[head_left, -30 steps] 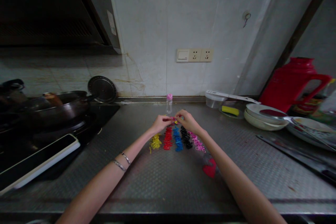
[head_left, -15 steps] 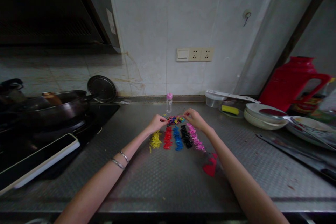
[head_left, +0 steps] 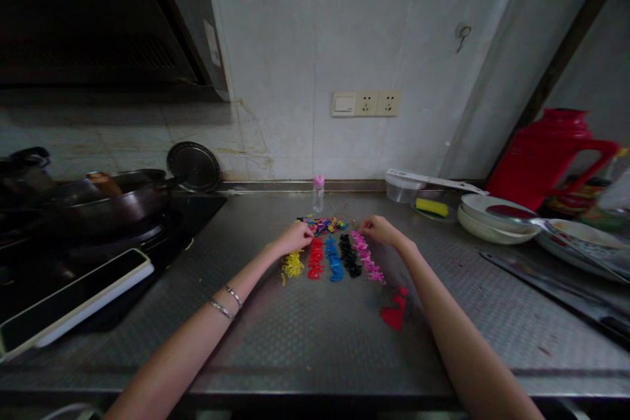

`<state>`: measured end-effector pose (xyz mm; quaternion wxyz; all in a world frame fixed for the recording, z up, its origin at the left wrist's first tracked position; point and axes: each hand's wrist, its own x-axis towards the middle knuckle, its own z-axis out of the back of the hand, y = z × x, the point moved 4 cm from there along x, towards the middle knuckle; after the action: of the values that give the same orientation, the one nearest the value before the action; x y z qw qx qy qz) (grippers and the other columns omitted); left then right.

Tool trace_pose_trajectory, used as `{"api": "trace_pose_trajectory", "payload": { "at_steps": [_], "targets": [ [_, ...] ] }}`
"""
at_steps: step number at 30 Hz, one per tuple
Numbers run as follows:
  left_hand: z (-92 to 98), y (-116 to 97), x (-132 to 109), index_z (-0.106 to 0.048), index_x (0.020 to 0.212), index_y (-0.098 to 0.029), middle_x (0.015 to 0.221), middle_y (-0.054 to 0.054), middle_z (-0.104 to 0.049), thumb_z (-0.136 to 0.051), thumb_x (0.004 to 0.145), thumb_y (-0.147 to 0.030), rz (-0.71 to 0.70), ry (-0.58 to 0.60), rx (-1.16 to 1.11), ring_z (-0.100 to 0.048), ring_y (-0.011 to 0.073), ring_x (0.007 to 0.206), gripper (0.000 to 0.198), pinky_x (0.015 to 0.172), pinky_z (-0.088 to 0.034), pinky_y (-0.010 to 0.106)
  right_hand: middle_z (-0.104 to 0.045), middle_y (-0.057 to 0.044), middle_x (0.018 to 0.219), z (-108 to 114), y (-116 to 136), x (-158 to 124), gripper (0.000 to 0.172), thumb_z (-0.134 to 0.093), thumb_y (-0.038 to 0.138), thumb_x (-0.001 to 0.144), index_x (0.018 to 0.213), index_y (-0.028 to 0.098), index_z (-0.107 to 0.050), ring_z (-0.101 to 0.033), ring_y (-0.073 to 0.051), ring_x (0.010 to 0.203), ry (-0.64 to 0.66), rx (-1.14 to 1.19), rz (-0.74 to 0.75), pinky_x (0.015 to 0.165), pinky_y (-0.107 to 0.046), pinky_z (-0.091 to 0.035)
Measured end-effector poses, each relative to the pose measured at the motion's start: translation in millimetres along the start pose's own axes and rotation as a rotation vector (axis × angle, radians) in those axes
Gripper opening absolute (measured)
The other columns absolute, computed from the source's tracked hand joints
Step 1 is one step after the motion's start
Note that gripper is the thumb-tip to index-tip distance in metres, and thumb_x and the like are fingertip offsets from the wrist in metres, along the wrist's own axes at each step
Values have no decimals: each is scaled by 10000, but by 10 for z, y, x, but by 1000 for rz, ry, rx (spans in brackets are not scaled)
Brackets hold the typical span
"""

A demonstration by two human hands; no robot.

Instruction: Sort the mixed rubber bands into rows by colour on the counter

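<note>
The steel counter (head_left: 305, 341) carries 5 short rows of small elastic bands, each row running near to far: yellow (head_left: 292, 264), red (head_left: 315, 258), blue (head_left: 333, 258), black (head_left: 348, 254) and pink (head_left: 367, 256), from left to right. Just beyond their far ends lies the mixed pile (head_left: 322, 225) of unsorted bands, its long axis going left to right, with a small bottle (head_left: 318, 193) behind it.

The left hand (head_left: 294, 237) rests at the left end of the pile, fingers curled together – whether they pinch a band I cannot tell. The right hand (head_left: 381, 231) is at the far end of the pink row, fingertips drawn together, a little apart from the pile – so the left hand is nearer to it.
</note>
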<state>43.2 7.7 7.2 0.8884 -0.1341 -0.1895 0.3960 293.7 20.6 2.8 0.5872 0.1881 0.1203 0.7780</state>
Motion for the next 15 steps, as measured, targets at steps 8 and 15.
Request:
{"api": "trace_pose_trajectory", "payload": {
  "at_steps": [8,15],
  "targets": [
    [261,81,-118,-700,831,-146,778,45,-669,-500,684,-181,100,-97,-46,-554,131,665,250,635,-387,210,-676,-61,735,93,63,-2,198,-505,168,697,762,114,-685,-596,-143,677,-94,10,10,603,-179,-397],
    [346,568,-290,-696,766,-121,756,56,-683,-548,657,-224,315,-248,-249,-589,166,704,210,655,-420,238,-669,-56,808,19,614,-17,194,-525,221,707,798,156,-685,-587,-152,743,-158,53,185,668,-203,-407]
  ]
}}
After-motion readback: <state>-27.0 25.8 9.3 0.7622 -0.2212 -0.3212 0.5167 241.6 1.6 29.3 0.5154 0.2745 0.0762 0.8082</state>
